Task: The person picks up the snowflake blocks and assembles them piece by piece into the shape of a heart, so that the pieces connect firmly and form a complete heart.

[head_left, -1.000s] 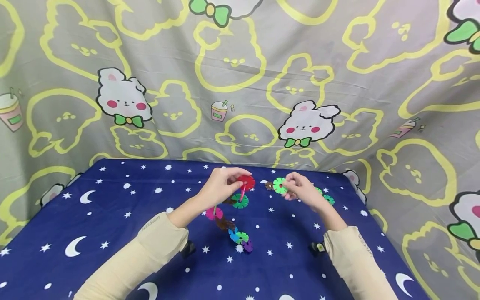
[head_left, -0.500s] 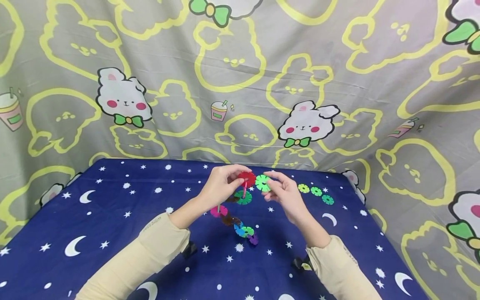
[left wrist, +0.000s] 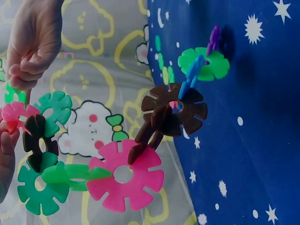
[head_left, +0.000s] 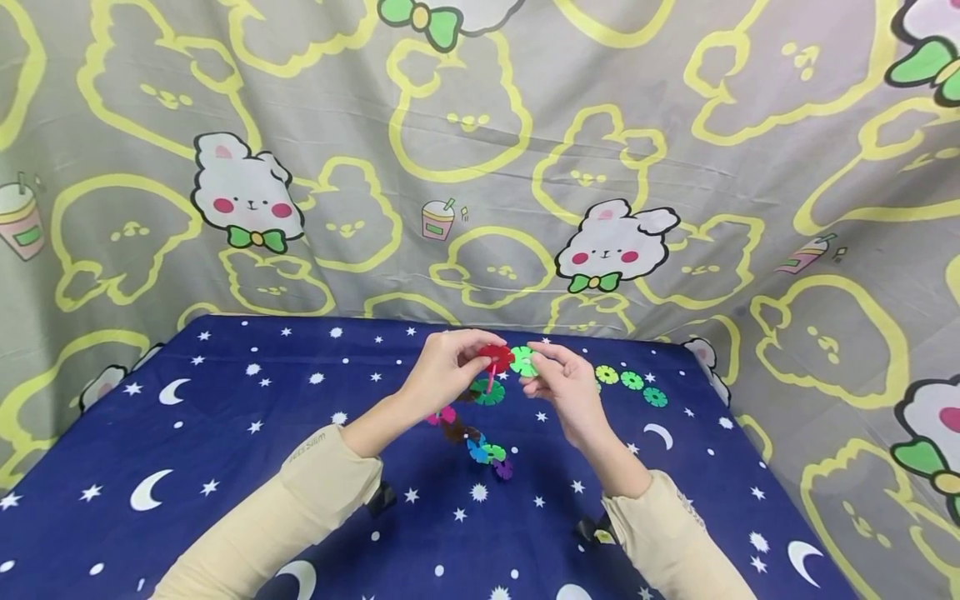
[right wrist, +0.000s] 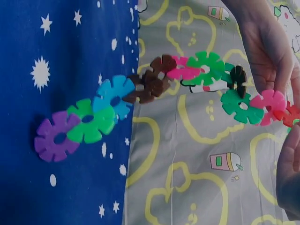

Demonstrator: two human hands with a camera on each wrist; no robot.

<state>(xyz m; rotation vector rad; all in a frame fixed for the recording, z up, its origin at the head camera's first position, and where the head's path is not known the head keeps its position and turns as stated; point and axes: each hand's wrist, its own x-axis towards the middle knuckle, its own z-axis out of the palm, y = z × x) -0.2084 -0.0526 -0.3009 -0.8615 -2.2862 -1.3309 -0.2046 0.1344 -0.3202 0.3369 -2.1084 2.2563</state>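
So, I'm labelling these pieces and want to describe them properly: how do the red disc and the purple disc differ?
The red disc is in the grip of the left hand; the purple disc is not held. The red disc joins a pink disc, while the purple disc joins a bright green disc. Both have notched edges and belong to the same chain.

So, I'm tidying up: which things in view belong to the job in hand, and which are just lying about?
Job in hand:
left hand, pinching a red notched plastic disc
right hand, pinching a light-green notched plastic disc
multicoloured chain of interlocked plastic discs

Lying about (perhaps spares):
yellow notched plastic disc
bright-green notched plastic disc
dark-green notched plastic disc
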